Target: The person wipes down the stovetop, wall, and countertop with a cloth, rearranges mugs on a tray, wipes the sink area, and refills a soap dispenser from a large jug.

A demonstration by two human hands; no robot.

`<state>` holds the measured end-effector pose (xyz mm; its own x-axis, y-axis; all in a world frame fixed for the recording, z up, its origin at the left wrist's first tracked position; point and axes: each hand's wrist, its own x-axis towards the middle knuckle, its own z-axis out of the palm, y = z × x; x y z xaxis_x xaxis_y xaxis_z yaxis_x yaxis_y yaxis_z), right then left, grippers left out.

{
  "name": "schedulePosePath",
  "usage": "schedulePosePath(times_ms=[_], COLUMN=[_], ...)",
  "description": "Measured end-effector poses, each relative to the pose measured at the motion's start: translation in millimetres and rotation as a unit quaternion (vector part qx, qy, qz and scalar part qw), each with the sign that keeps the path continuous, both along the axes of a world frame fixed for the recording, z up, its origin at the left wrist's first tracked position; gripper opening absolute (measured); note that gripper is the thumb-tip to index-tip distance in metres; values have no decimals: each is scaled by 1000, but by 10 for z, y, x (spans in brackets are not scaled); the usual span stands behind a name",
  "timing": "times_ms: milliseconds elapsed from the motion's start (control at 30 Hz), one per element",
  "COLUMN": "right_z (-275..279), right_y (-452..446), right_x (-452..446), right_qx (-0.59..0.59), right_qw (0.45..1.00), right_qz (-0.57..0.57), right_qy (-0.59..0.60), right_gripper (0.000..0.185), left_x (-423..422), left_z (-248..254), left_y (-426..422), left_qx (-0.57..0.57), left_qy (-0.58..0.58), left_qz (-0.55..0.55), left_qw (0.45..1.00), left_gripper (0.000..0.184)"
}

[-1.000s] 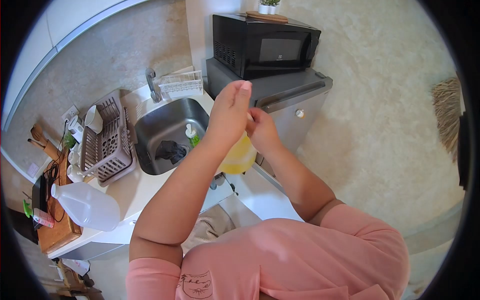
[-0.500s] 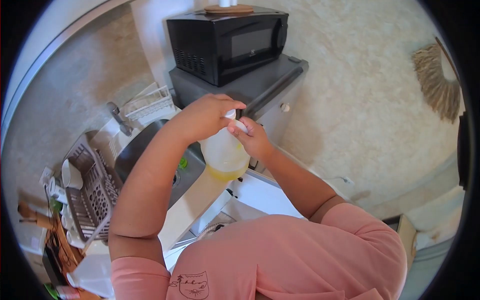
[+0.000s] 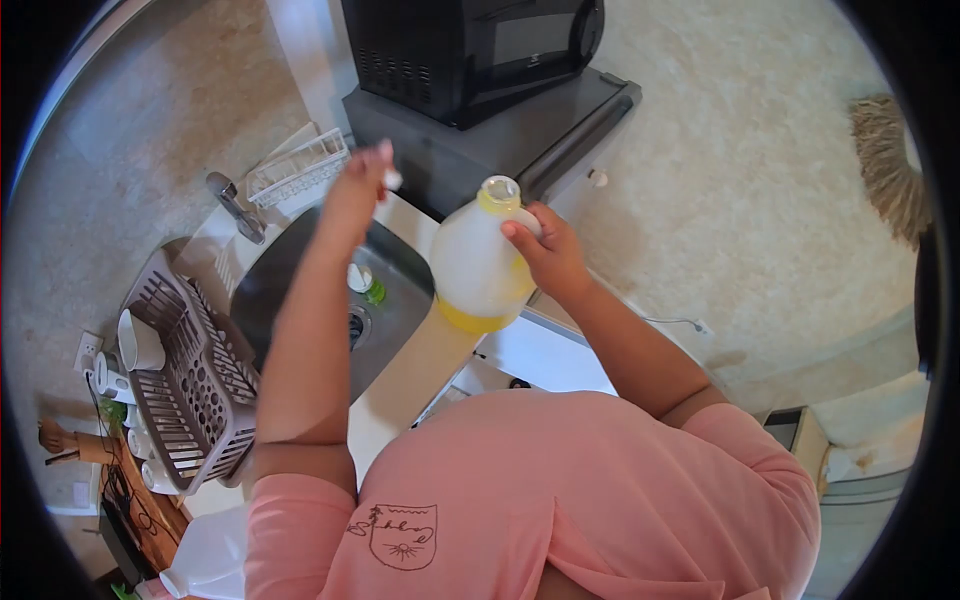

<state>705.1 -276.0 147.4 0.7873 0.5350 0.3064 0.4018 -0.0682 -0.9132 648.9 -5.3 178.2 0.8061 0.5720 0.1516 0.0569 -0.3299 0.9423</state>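
My right hand [image 3: 552, 258] is wrapped round the handle of a translucent plastic jug [image 3: 475, 262]. The jug's mouth is uncovered, and yellow liquid lies at its bottom. It is close to upright over the counter edge beside the sink [image 3: 405, 345]. Above the sink's far side, my left hand [image 3: 358, 195], blurred by motion, pinches a small white cap [image 3: 392, 180]. A green and white item [image 3: 373, 287], whose kind I cannot make out, lies in the sink near the drain.
Behind the jug stands a dark fridge [image 3: 560, 140] with a black microwave [image 3: 430, 60] on top. A faucet [image 3: 235, 208], a white wire rack [image 3: 300, 165] and a dish rack [image 3: 195, 370] surround the sink. Another plastic jug [image 3: 210, 555] is at lower left.
My left hand has come away from the jug's neck with the white cap and moved left over the sink. The jug, still in my right hand, is now uncapped.
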Motion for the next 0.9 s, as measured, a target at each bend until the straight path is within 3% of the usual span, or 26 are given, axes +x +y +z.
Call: schedulePosePath(times_ms=[67, 133, 200, 300, 567, 633, 767, 833, 900], right_z=[17, 7, -22, -52, -127, -123, -126, -127, -142], right_y=[-14, -22, -33, -42, -61, -63, -71, -88, -88], right_x=[1, 14, 29, 16, 48, 52, 56, 59, 59], right_qx=[-6, -12, -35, 4, 23, 30, 29, 17, 19], right_qw=[1000, 1000, 999, 1000, 999, 998, 999, 999, 999], right_qz=[5, 6, -7, 10, 22, 27, 32, 25, 22], right_qy=[2, 1, -11, 20, 34, 38, 32, 19, 25], right_gripper=[40, 39, 36, 33, 29, 29, 29, 29, 29], left_x=[25, 144, 197, 289, 322, 247, -281, -600, -841], left_z=[-790, -1517, -1632, -1733, -1920, -1840, -1664, -2005, -2654], left_y=[62, 103, -111, -238, -92, -121, 366, 796, 1193], left_qx=[-149, -114, 24, 51, 118, 252, 219, 101, 22], left_qy=[20, 20, 79, 44, 55, -72, -105, -56, 92], left_qz=[0, -9, 27, 44, -7, 87, 170, 260, 259], left_qw=[989, 993, 996, 997, 991, 961, 955, 959, 961], left_gripper=[43, 32, 31, 44, 47, 48, 54, 59, 67])
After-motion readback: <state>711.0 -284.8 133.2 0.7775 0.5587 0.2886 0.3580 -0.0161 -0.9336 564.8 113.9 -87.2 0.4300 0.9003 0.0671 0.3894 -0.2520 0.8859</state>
